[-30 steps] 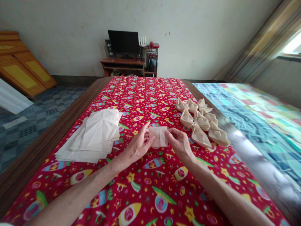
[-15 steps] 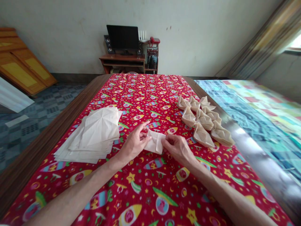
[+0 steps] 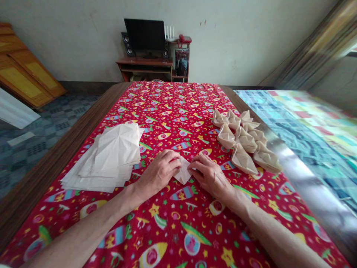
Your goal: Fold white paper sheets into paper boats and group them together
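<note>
A small folded piece of cream paper (image 3: 183,172) lies on the red patterned tablecloth (image 3: 178,223) between my two hands. My left hand (image 3: 159,172) presses on its left side with curled fingers. My right hand (image 3: 206,173) pinches its right side, fingers bent down onto it. Most of the paper is covered by my fingers. Left of my hands lies a stack of flat creased paper sheets (image 3: 108,156). To the right sits a cluster of several folded paper boats (image 3: 243,142).
The table's wooden edge (image 3: 47,163) runs along the left. A bed with a colourful checked cover (image 3: 306,126) adjoins the table on the right. A desk with a monitor (image 3: 145,34) stands at the far wall. Wooden panels (image 3: 28,74) lean at the far left.
My hands have lowered the folded paper from the air down onto the tablecloth and now press on it. The paper looks smaller and more folded.
</note>
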A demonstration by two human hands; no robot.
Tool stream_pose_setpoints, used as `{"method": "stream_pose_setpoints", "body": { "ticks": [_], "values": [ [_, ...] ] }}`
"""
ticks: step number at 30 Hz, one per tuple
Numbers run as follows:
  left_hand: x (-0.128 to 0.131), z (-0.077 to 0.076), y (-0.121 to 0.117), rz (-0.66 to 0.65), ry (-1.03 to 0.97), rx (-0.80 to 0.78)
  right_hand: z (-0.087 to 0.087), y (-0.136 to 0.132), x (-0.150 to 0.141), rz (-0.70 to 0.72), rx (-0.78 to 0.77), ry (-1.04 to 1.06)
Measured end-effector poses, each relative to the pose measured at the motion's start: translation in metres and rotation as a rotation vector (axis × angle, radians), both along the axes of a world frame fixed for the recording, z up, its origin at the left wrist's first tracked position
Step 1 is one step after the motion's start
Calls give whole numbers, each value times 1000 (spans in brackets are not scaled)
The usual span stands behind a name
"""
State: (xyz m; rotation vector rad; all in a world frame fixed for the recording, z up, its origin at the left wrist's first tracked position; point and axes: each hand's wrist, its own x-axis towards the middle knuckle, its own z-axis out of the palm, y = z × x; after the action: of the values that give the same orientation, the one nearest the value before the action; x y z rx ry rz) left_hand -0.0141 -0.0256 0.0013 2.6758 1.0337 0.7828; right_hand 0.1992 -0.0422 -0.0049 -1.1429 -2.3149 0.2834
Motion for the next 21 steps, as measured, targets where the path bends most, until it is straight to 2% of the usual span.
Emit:
{"method": "stream_pose_setpoints", "body": {
  "ticks": [2,4,11,18,21],
  "values": [
    [-8,2,-10,-84,124,-15,-1,1,1,17,6,5],
    [-14,3,-19,-118,157,-12,-2,1,1,23,14,10],
    [-18,9,-30,-129,303,-24,-3,-2,1,25,62,-3],
    [-22,6,-23,-98,188,43,12,-3,5,183,120,-191],
    [-21,6,-23,-96,220,75,14,-1,8,229,119,-215]
  ]
}}
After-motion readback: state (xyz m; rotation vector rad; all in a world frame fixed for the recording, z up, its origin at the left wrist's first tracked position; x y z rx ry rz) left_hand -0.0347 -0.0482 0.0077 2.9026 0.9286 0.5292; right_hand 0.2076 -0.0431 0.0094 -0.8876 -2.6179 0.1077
